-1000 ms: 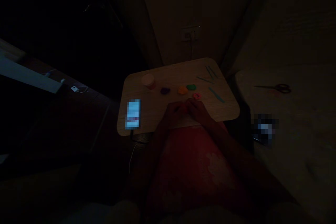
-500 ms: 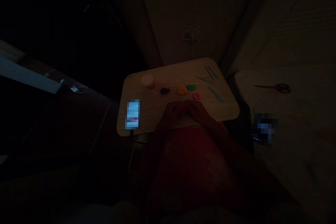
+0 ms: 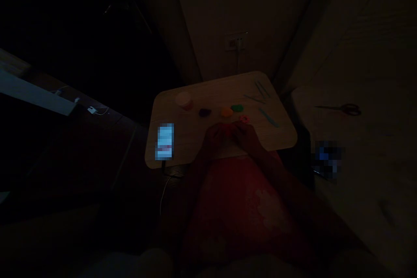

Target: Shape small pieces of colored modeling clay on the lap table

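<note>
In the dim light, my left hand and my right hand meet near the front edge of the small wooden table. Both have their fingers curled round a red lump of modelling clay, mostly hidden by them. Just beyond the right fingertips lies a small pinkish-red clay ring. Behind the hands sit an orange clay lump, a green one and a dark purple one.
A pale-lidded tub stands at the table's back left, a lit phone at its front left. Teal modelling tools lie on the right. Scissors rest on the pale surface beside the table. A wall socket is behind.
My hands have shifted slightly on the clay, and more red shows between the fingers. The clay lumps and tools on the table have stayed in place.
</note>
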`<state>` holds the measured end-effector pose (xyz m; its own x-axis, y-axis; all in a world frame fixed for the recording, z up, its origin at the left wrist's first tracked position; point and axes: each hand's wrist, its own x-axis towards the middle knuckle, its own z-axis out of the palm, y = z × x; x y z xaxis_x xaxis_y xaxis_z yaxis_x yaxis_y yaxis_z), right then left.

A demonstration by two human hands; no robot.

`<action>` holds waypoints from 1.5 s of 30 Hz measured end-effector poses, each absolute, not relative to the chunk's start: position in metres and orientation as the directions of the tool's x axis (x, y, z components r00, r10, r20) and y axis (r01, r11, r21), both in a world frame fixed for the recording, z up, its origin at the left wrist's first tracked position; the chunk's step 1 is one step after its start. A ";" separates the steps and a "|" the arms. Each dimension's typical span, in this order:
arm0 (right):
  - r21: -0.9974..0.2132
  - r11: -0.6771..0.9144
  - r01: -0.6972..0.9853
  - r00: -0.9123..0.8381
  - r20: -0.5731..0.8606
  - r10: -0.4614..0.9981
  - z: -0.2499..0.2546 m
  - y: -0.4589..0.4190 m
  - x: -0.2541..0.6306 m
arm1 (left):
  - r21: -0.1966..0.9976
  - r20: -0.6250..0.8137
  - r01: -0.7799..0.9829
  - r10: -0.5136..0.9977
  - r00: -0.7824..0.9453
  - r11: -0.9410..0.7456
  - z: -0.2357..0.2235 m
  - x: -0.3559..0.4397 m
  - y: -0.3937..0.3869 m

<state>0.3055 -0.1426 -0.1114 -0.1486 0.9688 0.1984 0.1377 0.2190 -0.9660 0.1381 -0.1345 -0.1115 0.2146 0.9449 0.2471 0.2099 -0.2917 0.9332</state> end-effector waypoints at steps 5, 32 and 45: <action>-0.988 0.153 -0.036 -0.058 0.155 0.986 -0.117 -0.141 0.304 | 0.923 0.302 0.274 0.950 -0.078 -0.271 -0.112 0.133 -0.123; -0.838 0.385 0.386 -0.186 0.338 0.923 -0.108 -0.127 0.317 | 0.230 0.294 0.930 0.931 0.215 -0.288 -0.096 0.124 -0.036; -0.444 0.318 0.838 -0.226 0.248 0.942 -0.099 -0.046 0.341 | 0.628 0.391 0.728 0.920 0.011 -0.276 -0.113 0.104 -0.063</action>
<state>0.3406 -0.0456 -0.0994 -0.2263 0.9421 0.2476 0.8376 0.3179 -0.4443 0.1041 -0.0630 -0.1134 0.0112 0.9202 0.3913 0.7277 -0.2759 0.6279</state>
